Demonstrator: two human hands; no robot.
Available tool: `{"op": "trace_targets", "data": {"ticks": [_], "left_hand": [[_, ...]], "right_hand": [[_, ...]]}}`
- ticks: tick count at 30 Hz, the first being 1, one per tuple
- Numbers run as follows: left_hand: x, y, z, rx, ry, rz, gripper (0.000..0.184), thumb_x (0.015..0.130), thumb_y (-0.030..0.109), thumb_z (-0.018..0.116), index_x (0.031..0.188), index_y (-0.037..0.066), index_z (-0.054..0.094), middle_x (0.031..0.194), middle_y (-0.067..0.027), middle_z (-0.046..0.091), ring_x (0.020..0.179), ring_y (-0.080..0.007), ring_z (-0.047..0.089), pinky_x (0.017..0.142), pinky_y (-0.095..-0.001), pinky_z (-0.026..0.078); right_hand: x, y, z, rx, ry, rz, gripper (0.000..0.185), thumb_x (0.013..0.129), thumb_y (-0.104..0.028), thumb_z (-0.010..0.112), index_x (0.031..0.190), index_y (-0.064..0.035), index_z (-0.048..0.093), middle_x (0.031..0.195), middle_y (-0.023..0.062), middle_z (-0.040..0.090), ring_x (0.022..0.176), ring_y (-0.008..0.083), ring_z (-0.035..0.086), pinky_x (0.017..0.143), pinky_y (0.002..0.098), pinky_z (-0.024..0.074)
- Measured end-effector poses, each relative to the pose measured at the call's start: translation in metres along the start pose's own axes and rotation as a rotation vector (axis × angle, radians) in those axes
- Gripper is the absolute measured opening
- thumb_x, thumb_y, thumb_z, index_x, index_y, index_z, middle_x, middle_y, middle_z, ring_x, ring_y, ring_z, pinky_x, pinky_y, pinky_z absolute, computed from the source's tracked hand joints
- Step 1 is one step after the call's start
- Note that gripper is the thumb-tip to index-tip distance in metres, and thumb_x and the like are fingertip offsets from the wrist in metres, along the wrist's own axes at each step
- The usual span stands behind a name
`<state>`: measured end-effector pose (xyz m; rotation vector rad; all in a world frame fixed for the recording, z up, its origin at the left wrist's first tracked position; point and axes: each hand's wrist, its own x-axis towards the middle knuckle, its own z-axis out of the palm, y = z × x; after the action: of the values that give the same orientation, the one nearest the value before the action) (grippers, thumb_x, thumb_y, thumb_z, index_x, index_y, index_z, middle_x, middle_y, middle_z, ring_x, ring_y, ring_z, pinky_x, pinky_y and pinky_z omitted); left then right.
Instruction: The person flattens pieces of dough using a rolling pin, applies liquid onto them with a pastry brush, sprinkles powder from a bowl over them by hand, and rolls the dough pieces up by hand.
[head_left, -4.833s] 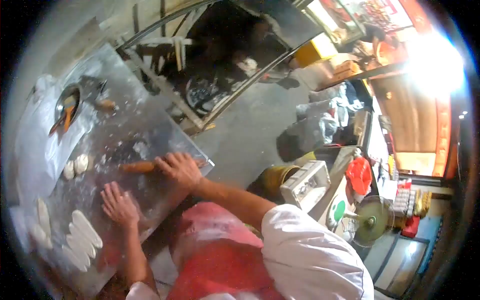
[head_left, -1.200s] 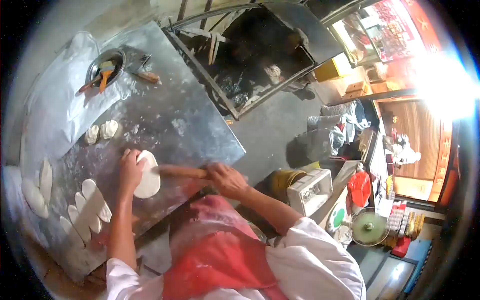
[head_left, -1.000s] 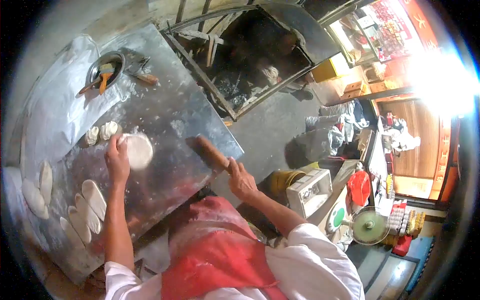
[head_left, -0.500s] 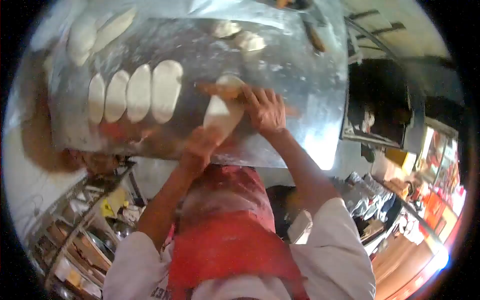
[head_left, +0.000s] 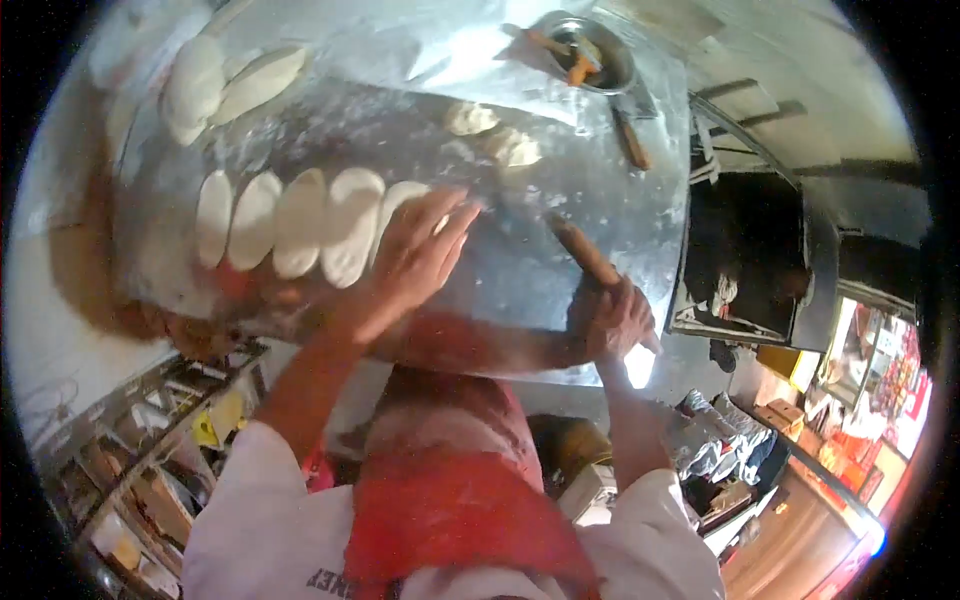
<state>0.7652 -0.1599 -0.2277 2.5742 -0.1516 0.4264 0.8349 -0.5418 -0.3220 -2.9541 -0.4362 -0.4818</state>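
Note:
My left hand (head_left: 420, 255) lies over the rightmost flattened dough oval (head_left: 397, 205), fingers stretched out and covering part of it. Whether it touches the dough is hard to tell. Left of it, several more rolled dough ovals (head_left: 300, 225) lie side by side in a row on the metal table (head_left: 500, 300). Near the table's front right, my right hand (head_left: 622, 318) is closed round one end of a wooden rolling pin (head_left: 583, 248), which points away to the upper left. Two rough dough lumps, one nearer (head_left: 516, 148) and one farther (head_left: 472, 118), sit beyond my hands.
Larger dough pieces (head_left: 196, 80) rest at the far left. A metal bowl (head_left: 622, 68) with orange-brown items inside stands at the back right, beside a wooden-handled tool (head_left: 632, 142). A dark open cabinet (head_left: 745, 250) adjoins the right edge; a cluttered shelf rack (head_left: 150, 470) is lower left.
The dough oval under the rolling pin has moved left to the row's end with my left hand. My right hand has drawn the pin right and nearer, turning it.

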Motion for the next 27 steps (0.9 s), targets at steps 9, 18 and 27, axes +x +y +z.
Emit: {"op": "trace_targets", "data": {"ticks": [9,18,27], "left_hand": [[0.146,0.003,0.071,-0.077,-0.502,-0.222,0.052,0.101,0.007,0.051,0.152,0.003,0.043,0.151,-0.0245,0.048,0.141,-0.0404,0.044,0.119,-0.05,0.031],[0.124,0.029,0.133,0.387,-0.251,0.093,0.076,0.09,0.042,0.072,0.152,0.009,0.043,0.154,-0.0137,0.044,0.142,-0.0394,0.039,0.117,-0.0541,0.029],[0.073,0.04,0.129,0.25,-0.173,0.12,0.047,0.096,0.029,0.068,0.139,0.011,0.06,0.133,-0.0144,0.058,0.123,-0.0371,0.054,0.103,-0.0501,0.042]], "right_hand": [[-0.008,0.001,-0.01,0.12,-0.248,0.31,0.054,0.096,-0.038,0.058,0.146,-0.0191,0.049,0.126,0.0137,0.058,0.117,0.0356,0.053,0.106,0.0573,0.0336],[0.009,-0.01,-0.03,0.303,-0.237,0.308,0.056,0.099,-0.027,0.057,0.152,-0.0181,0.041,0.141,0.0096,0.051,0.134,0.0295,0.045,0.114,0.0516,0.0252],[0.007,-0.008,-0.035,0.368,-0.349,0.351,0.063,0.096,-0.023,0.057,0.156,-0.0181,0.037,0.146,0.0082,0.048,0.141,0.0286,0.039,0.12,0.0509,0.0196]]}}
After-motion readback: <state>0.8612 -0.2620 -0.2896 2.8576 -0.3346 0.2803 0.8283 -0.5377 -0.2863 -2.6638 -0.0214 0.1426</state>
